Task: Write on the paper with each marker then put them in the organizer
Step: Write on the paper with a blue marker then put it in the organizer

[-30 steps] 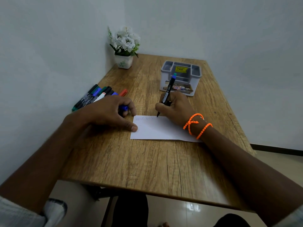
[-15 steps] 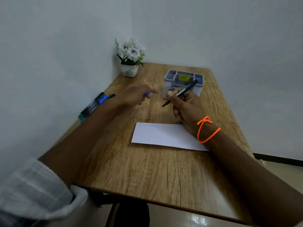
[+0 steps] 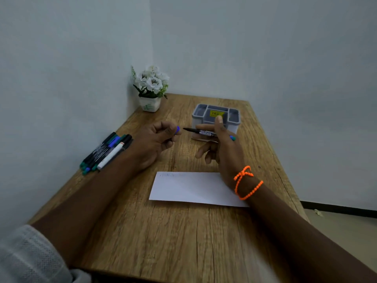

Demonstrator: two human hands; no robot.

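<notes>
My right hand (image 3: 221,148) pinches a black marker (image 3: 201,132) between thumb and forefinger, held level above the table with its bare tip pointing left. My left hand (image 3: 157,139) holds the marker's blue cap (image 3: 177,130) in curled fingers, a short gap from the tip. A white sheet of paper (image 3: 189,188) with faint writing at its top left lies on the table below both hands. The grey organizer (image 3: 234,117) stands just behind my right hand, its compartments showing no markers. Several more markers (image 3: 106,152) lie in a bundle by the left wall.
A small white pot of white flowers (image 3: 151,88) stands in the far left corner of the wooden table (image 3: 163,231). Walls close in the table on the left and at the back. An orange bead bracelet (image 3: 244,182) circles my right wrist.
Both hands lifted off the paper. The marker swung from upright writing to level, tip leftward. My left hand came up with the blue cap and now faces the marker's tip.
</notes>
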